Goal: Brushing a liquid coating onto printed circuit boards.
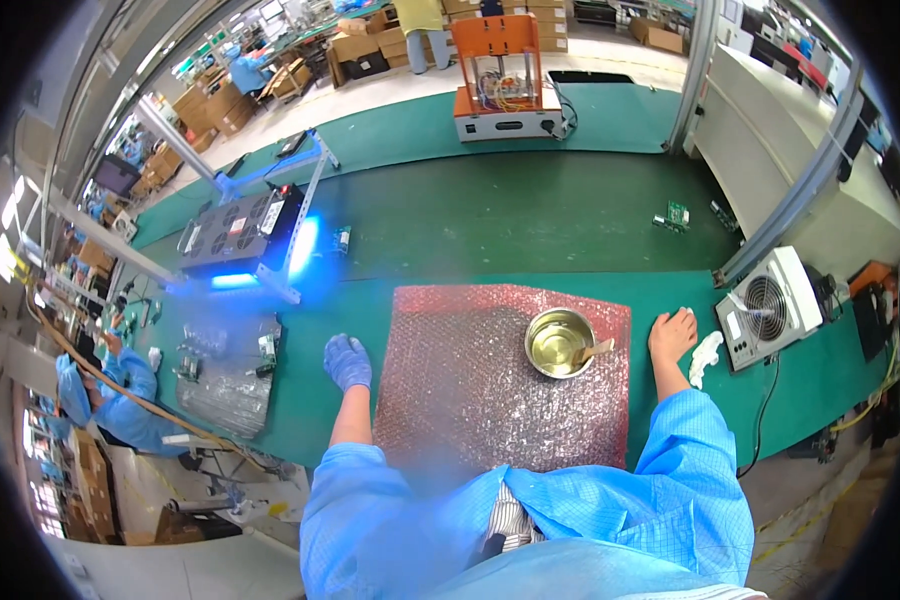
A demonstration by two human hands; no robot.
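Blue-gloved L hand (348,362), bare R hand (673,336), bowl (532,352) btwn

We note the green desk (660,290); reddish-pink translucent bubble wrap (450,390), evenly dotted; a silver bowl (560,316), its liquid (552,352) pale yellow, its stick (600,348) tan; our sleeve (700,440), light blue, finely gridded; our striped shirt (511,520), dark and pale; a violet-blue glove (347,362); an orange-and-white machine (495,36).
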